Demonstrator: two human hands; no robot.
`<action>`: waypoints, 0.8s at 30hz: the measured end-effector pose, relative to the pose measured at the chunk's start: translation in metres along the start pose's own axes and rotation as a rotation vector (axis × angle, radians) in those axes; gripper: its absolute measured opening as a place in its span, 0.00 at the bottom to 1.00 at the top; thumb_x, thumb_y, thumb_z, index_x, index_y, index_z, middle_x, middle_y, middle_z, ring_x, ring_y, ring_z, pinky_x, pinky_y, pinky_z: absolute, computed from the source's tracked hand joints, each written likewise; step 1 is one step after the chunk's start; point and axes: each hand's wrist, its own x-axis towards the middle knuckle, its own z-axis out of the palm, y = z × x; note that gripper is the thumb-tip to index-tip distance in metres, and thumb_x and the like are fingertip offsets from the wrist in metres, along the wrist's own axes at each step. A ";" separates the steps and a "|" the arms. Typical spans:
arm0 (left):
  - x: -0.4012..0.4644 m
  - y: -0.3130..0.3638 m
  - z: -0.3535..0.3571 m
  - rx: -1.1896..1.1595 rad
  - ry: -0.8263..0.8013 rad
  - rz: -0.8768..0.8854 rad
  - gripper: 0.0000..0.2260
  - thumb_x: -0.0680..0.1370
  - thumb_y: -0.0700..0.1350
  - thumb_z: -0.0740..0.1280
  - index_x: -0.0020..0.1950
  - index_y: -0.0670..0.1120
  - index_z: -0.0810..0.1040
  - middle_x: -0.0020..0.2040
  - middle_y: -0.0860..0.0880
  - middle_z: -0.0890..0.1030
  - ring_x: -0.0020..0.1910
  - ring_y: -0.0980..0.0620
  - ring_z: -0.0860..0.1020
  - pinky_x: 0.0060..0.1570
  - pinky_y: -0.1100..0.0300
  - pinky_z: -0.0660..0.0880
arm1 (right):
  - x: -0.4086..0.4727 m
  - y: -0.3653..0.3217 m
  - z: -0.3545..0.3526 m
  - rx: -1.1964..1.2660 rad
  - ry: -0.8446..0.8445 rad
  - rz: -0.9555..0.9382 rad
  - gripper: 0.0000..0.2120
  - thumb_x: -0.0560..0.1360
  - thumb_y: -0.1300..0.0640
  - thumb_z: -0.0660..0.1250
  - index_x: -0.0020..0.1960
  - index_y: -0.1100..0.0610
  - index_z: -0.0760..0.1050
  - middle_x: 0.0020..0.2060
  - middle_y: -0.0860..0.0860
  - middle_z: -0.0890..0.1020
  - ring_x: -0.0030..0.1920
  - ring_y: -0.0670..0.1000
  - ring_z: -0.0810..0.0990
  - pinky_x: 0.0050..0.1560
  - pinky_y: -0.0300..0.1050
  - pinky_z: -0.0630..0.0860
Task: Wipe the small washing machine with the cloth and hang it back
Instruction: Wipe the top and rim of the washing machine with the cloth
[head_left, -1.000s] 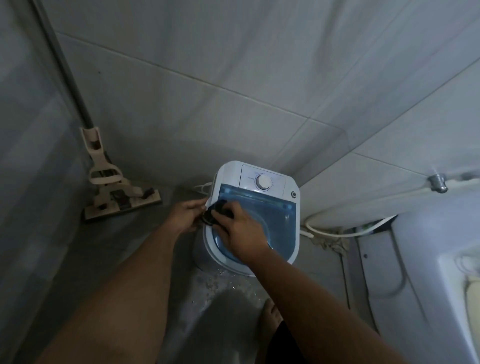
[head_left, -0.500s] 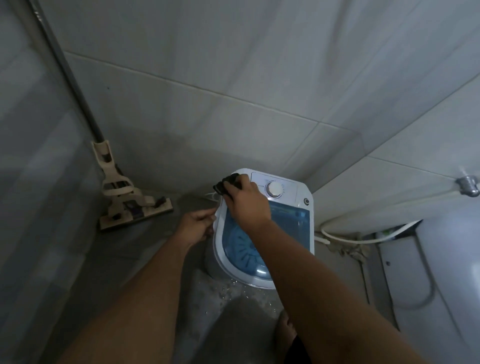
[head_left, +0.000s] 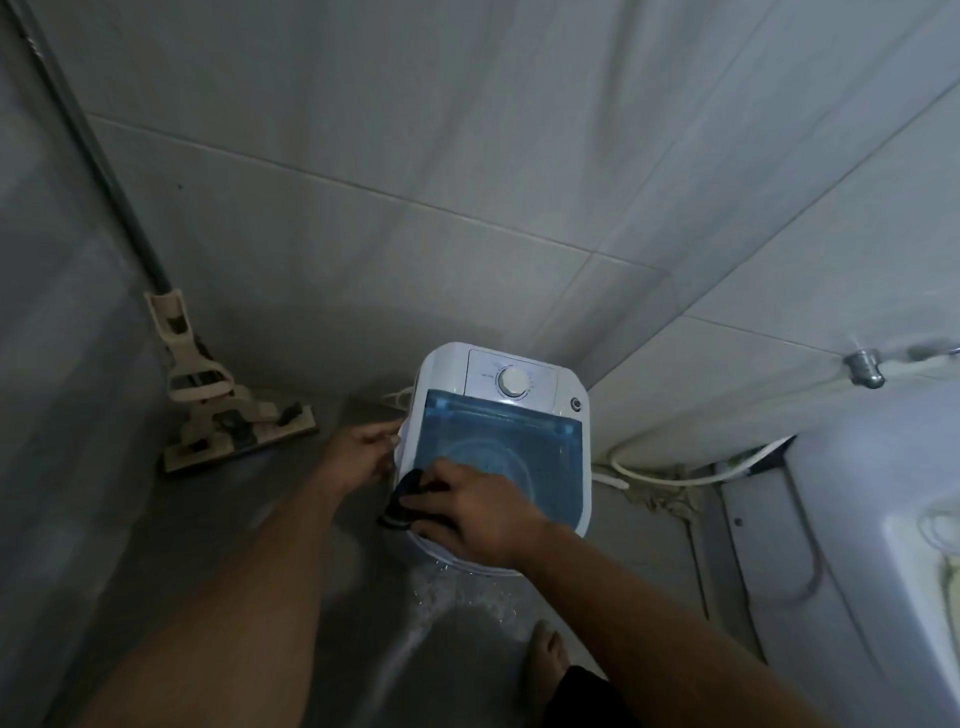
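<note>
A small white washing machine (head_left: 576, 384) with a translucent blue lid and a round white dial stands on the grey floor in the corner. My right hand (head_left: 475, 512) presses a dark cloth (head_left: 404, 496) onto the machine's near left edge, fingers closed over it. My left hand (head_left: 361, 454) rests against the machine's left side, holding its rim; what lies under its fingers is hidden.
A beige flat mop (head_left: 228, 415) leans against the left wall. White hoses (head_left: 675, 475) run along the floor right of the machine. A metal tap (head_left: 865, 366) sticks from the right wall above a white fixture (head_left: 872, 519). Water lies on the floor by my foot (head_left: 545, 657).
My right hand has dragged the cloth from the machine's far left corner by the control panel down to the near left edge. The left hand has stayed on the machine's left side.
</note>
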 end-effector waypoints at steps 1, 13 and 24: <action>0.000 0.000 0.000 0.011 -0.001 0.000 0.15 0.80 0.37 0.65 0.66 0.46 0.80 0.46 0.39 0.81 0.45 0.44 0.76 0.49 0.51 0.75 | 0.002 0.004 -0.011 0.036 0.011 0.013 0.19 0.81 0.44 0.62 0.70 0.47 0.75 0.60 0.53 0.76 0.55 0.54 0.78 0.50 0.52 0.79; -0.003 0.003 -0.001 0.032 0.014 -0.012 0.14 0.80 0.39 0.66 0.64 0.47 0.81 0.50 0.41 0.84 0.45 0.45 0.81 0.52 0.49 0.79 | 0.054 0.024 0.013 -0.079 0.305 0.378 0.17 0.80 0.48 0.65 0.67 0.49 0.77 0.60 0.57 0.75 0.56 0.62 0.77 0.43 0.56 0.81; -0.013 0.008 0.007 0.085 0.028 0.007 0.15 0.82 0.40 0.64 0.68 0.46 0.78 0.49 0.41 0.82 0.43 0.47 0.78 0.42 0.58 0.77 | -0.042 0.027 -0.014 0.277 0.313 0.383 0.20 0.81 0.45 0.63 0.70 0.48 0.76 0.61 0.50 0.74 0.58 0.48 0.75 0.62 0.47 0.76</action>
